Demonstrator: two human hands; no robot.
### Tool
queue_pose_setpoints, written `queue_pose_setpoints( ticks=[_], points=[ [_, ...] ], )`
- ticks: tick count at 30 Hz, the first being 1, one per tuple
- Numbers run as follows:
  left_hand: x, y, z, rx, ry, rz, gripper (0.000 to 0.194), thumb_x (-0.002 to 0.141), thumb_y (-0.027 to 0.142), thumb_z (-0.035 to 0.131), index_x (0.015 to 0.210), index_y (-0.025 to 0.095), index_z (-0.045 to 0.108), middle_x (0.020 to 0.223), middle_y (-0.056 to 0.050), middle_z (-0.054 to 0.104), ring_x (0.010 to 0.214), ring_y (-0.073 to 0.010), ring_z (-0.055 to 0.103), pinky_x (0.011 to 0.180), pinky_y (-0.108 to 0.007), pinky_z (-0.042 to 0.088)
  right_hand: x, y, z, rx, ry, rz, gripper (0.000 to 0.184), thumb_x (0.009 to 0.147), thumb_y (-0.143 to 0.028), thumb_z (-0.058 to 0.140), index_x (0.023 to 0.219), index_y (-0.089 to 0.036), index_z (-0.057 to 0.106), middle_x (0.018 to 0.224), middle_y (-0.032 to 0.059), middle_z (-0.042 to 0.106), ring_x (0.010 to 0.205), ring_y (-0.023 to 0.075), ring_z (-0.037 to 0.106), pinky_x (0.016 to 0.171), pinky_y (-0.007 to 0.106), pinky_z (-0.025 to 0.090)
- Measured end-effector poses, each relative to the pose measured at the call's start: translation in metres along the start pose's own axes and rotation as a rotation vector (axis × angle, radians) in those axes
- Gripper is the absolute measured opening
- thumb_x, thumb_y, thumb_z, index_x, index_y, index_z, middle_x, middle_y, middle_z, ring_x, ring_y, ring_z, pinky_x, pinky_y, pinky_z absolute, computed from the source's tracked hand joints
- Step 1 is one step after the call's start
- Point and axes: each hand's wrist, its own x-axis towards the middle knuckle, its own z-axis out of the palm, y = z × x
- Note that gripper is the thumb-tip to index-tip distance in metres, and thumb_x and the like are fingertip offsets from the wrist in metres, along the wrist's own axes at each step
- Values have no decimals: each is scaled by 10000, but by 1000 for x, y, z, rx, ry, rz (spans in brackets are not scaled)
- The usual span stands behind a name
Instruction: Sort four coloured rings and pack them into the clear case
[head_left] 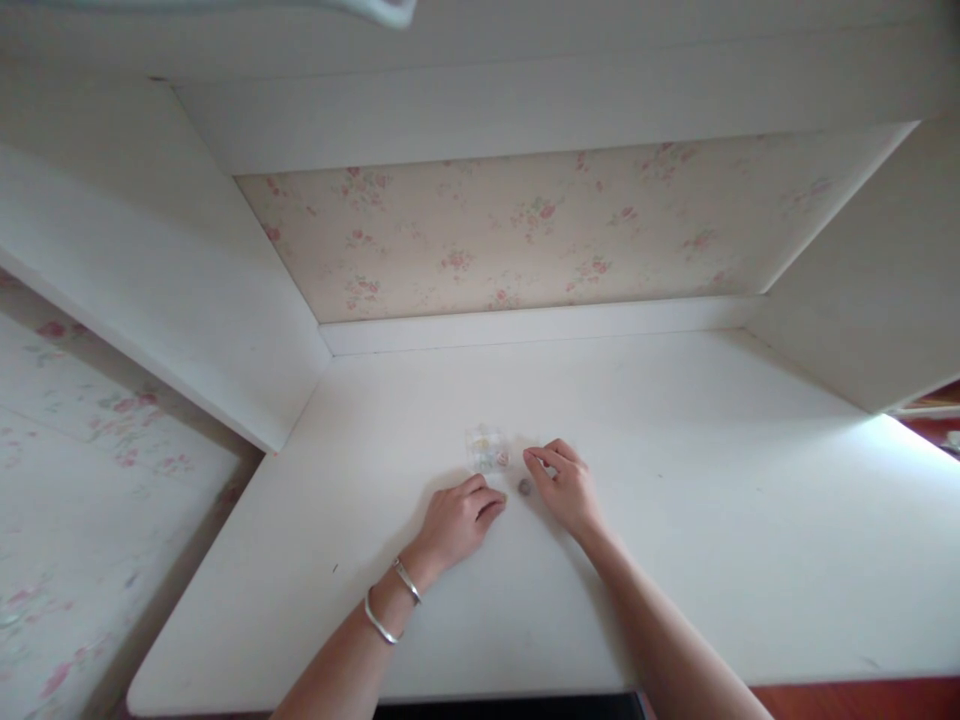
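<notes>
Nearest: two bare forearms reach in from the bottom edge; two silver bracelets (406, 582) circle the left wrist.
Left hand (456, 520): rests low on the white desk (720, 520); thumb and forefinger tips are close, but I cannot tell whether this grip is closed or holds anything.
Right hand (568, 488): thumb and forefinger tips are together; nothing shows between them.
Round grey piece (524, 487): small, on the desk between the hands, just beside the right thumb.
Clear packet (489, 453): see-through with coloured marks, flat on the desk, just beyond the left fingers.
Handling: pieces this small probably call for a light fingertip pinch, kept low, without brushing the packet.
Behind: floral wallpaper (480, 240).
</notes>
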Motion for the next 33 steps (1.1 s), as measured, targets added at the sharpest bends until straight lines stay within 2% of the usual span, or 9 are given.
queue_pose_setpoints(
  ticks=[3,7,11,14,19,24,28,31,33],
  points=[
    [1,-1,-3,-147,38,-47,275,907,367,456,892,233,696,841,-29,621,712,-130,571,668,-242,442,-1,-1,-3,-8,-34,-44,298,899,-375,449,862,-231,708,776,33,597,714,151,543,681,282,413],
    [6,-1,-9,-308,91,-101,320,889,414,472,863,184,694,791,-41,588,688,-131,541,620,-233,435,-4,-5,-8,-78,-150,-194,230,879,-338,506,843,-252,716,769,32,611,765,160,521,753,311,365],
    [15,-5,-19,-299,172,-125,303,879,407,485,885,182,689,796,-41,595,695,-136,546,637,-242,444,-9,-14,-12,-167,-332,-332,141,834,-314,580,880,-291,711,828,17,616,800,160,490,772,325,310],
    [28,-12,-27,-227,218,-107,285,879,383,483,892,183,685,814,-45,605,701,-136,554,655,-246,454,-14,-20,-14,-236,-395,-391,124,822,-298,595,867,-302,710,859,17,608,837,173,473,786,344,279],
    [50,-28,-31,-42,270,-63,235,876,302,480,887,184,683,819,-44,611,746,-142,570,715,-251,459,-16,-28,-14,-313,-419,-440,164,862,-276,538,829,-273,699,856,24,597,839,178,453,765,349,261],
    [61,-32,-25,55,237,-74,212,869,274,486,886,203,684,854,-38,621,747,-139,582,719,-250,457,-16,-31,-11,-310,-426,-461,211,897,-224,478,823,-240,675,855,25,590,831,163,451,767,333,269],
    [58,-31,-27,12,274,-67,230,883,277,461,888,194,676,840,-39,624,768,-143,578,738,-254,450,-16,-29,-10,-255,-415,-441,218,910,-226,464,839,-238,670,856,25,584,818,156,453,758,319,283],
    [46,-28,-30,-81,308,-106,268,897,315,436,899,178,667,858,-50,633,770,-148,577,730,-257,446,-17,-25,-7,-188,-384,-413,208,908,-236,473,855,-243,674,862,28,578,825,158,466,758,311,305],
    [35,-24,-28,-161,283,-140,288,899,341,430,919,173,664,877,-55,642,762,-150,577,712,-256,447,-18,-21,-3,-142,-345,-390,196,903,-252,487,854,-237,676,860,33,574,816,159,478,750,306,329]
  ],
)
